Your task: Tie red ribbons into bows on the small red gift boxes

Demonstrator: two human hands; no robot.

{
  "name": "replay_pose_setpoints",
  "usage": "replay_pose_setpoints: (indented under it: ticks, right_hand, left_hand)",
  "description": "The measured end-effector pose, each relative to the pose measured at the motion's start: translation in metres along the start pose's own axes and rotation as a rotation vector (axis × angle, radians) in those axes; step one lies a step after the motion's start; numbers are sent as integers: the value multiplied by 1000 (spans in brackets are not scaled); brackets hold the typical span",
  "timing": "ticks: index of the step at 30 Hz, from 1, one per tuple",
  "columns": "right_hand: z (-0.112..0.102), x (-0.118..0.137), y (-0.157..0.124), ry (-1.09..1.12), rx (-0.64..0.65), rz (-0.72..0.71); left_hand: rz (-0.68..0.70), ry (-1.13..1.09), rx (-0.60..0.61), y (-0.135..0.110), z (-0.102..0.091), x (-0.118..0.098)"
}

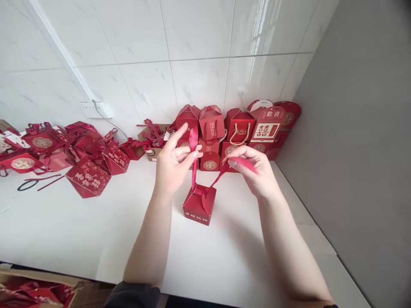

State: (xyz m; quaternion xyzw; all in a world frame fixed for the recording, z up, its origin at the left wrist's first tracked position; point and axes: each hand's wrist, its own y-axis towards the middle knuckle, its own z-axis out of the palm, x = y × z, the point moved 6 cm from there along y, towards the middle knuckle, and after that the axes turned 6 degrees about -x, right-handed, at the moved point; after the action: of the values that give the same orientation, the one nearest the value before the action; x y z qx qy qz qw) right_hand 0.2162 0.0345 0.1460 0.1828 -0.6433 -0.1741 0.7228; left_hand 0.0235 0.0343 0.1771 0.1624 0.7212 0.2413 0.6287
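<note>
A small red gift box (198,205) with pale lettering along its front rests on the white table. Red ribbon (194,175) runs through its folded top, and both ends rise from it. My left hand (176,160) pinches one end between thumb and fingers, up and to the left of the box, with the index finger stretched upward. Higher to the right, my right hand (248,169) grips the other end, its tail lying over the thumb. Between hands and box the two ribbon lengths spread in a V shape.
Stacked red gift boxes (210,124) stand against the tiled wall. To the left lies a pile of ribboned red boxes (88,177), beside a black loop (28,185). An outlet strip (95,110) sits on the wall. A cardboard carton (86,295) is at lower left; a grey panel (356,128) borders the right.
</note>
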Motion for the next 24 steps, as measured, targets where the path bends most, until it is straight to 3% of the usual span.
replay_pose_setpoints:
  ticks: [4, 8, 16, 19, 24]
  right_hand:
    - [11, 0, 3, 87, -80, 20]
    - [22, 1, 2, 96, -90, 31]
    - [31, -4, 0, 254, -73, 107]
    - [29, -3, -2, 294, -110, 91]
    - [16, 3, -1, 284, -183, 19]
  left_hand:
    - [-61, -31, -48, 5, 10, 1]
    - [-120, -49, -8, 4, 19, 7]
    - [-100, -135, 83, 1, 23, 5]
    - [-81, -159, 192, -1, 29, 4]
    - [-136, -66, 551, -3, 41, 11]
